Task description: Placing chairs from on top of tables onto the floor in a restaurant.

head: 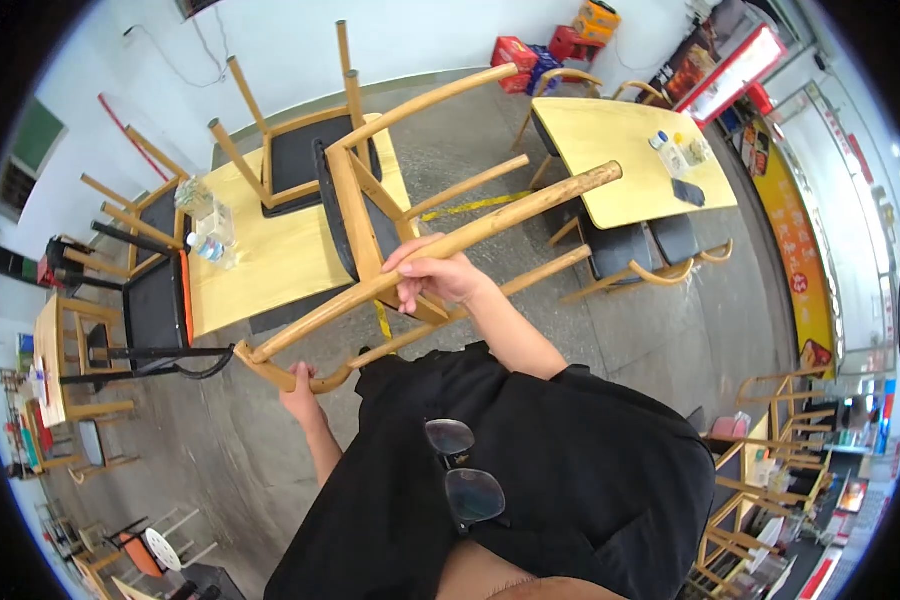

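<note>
Both my hands hold a wooden chair [514,214] with a dark seat, tipped over in front of my body with its legs pointing away to the upper right. My right hand [442,277] wraps around one leg close to the seat frame. Around the curved backrest end is my left hand [300,394]. Just beyond the chair lies a light wood table [270,262], partly hidden by it. Another wooden chair [307,154] rests upside down on that table, legs up. Whether the held chair touches the table cannot be told.
A black chair with an orange edge [154,300] and a clear bottle [206,246] are at the left table. To the right stands a second table [615,165] with chairs around it and a dark cloth [688,193] on top. Red crates [515,64] sit by the wall.
</note>
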A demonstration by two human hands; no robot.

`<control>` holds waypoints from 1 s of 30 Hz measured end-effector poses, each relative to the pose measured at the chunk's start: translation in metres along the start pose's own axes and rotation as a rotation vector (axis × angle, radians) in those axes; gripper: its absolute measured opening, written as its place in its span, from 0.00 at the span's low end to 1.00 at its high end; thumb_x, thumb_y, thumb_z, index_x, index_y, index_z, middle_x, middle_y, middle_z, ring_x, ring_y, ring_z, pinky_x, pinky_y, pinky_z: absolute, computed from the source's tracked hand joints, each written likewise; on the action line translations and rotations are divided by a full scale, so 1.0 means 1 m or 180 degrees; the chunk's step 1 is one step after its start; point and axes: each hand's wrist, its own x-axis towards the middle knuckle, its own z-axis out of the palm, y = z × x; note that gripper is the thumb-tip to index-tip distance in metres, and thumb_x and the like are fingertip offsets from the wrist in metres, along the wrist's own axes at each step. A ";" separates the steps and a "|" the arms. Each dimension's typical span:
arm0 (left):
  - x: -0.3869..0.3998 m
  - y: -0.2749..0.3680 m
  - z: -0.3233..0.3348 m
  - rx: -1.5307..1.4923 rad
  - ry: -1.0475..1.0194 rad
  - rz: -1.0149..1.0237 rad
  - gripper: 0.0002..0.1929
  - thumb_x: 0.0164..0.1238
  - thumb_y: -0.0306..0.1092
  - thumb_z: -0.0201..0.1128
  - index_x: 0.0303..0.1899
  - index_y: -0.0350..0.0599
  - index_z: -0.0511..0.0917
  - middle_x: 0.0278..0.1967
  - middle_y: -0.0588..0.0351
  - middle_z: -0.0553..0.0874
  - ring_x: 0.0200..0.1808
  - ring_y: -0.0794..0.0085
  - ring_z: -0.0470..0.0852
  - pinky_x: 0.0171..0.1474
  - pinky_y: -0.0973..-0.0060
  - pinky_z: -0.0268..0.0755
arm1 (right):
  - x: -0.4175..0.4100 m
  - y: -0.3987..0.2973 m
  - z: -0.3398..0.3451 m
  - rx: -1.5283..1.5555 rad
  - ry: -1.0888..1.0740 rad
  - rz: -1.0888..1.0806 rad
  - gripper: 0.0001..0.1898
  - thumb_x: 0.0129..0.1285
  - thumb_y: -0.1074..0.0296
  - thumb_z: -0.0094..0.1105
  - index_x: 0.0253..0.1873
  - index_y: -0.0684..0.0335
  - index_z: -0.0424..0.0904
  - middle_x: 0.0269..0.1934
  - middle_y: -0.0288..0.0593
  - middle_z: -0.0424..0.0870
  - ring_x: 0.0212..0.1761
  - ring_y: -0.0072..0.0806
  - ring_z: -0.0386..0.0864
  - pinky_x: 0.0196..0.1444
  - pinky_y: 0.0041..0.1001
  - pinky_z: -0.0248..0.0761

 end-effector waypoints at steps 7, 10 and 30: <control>-0.065 0.057 0.063 0.0322 -0.1262 0.0669 0.10 0.64 0.23 0.76 0.43 0.33 0.82 0.35 0.54 0.88 0.35 0.68 0.89 0.44 0.70 0.81 | -0.119 -0.021 -0.077 0.0528 0.0522 -0.0897 0.17 0.78 0.60 0.57 0.53 0.73 0.82 0.27 0.54 0.87 0.21 0.40 0.86 0.32 0.45 0.89; -0.093 0.076 0.104 0.0448 -0.1681 0.0262 0.10 0.62 0.21 0.76 0.41 0.34 0.82 0.33 0.54 0.87 0.31 0.69 0.88 0.39 0.72 0.81 | -0.164 -0.013 -0.107 0.0762 0.1757 -0.1182 0.22 0.80 0.51 0.54 0.53 0.69 0.83 0.20 0.45 0.81 0.14 0.30 0.76 0.24 0.37 0.84; -0.133 0.083 0.216 0.1404 -0.4795 -0.1225 0.17 0.62 0.31 0.80 0.48 0.39 0.83 0.38 0.61 0.87 0.41 0.78 0.84 0.47 0.76 0.77 | -0.306 0.028 -0.185 0.2215 0.4090 -0.0813 0.21 0.71 0.52 0.69 0.26 0.52 0.73 0.12 0.31 0.71 0.09 0.19 0.60 0.15 0.19 0.57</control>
